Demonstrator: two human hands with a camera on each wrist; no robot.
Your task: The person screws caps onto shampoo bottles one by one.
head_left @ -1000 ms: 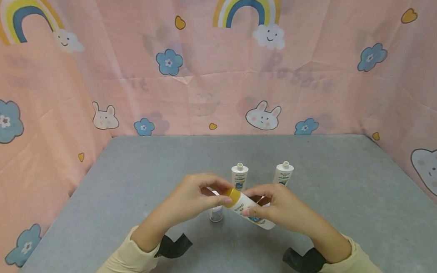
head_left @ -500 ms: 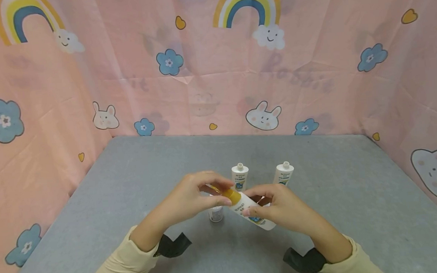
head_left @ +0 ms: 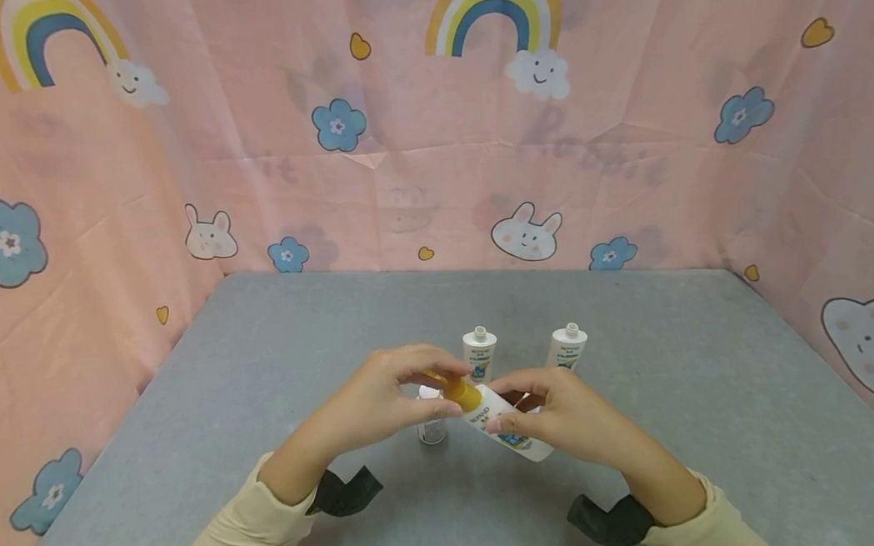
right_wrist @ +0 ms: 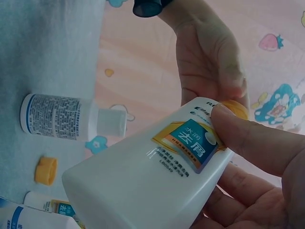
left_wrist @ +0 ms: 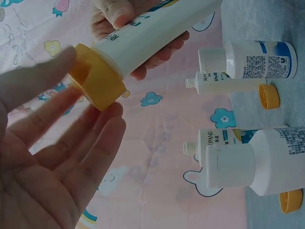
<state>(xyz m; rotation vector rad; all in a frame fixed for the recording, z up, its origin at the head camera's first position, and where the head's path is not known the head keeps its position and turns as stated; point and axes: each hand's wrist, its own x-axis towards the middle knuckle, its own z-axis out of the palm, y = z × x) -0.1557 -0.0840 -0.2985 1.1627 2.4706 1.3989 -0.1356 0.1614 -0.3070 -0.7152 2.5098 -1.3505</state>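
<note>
A white shampoo bottle (right_wrist: 138,176) with a blue and yellow label is held tilted above the table. My right hand (head_left: 561,411) grips its body, thumb on the label side and fingers behind. At the bottle's top end is a yellow cap (left_wrist: 97,78), which my left hand (head_left: 384,393) pinches between thumb and fingertips. The left wrist view shows the lower fingers of that hand fairly straight, with the palm off the bottle. The cap sits against the bottle's shoulder, hiding the neck.
Two uncapped white bottles (head_left: 480,354) (head_left: 567,346) stand behind the hands. Nearer stand two white-capped bottles (left_wrist: 267,59) (left_wrist: 279,162), one partly showing under the left hand in the head view. Loose yellow caps (left_wrist: 269,97) (left_wrist: 290,200) lie on the grey table (head_left: 334,313). Pink printed cloth surrounds it.
My left fingers have shifted slightly on the yellow cap, and more of the cap shows between them. The right hand and bottle have hardly moved.
</note>
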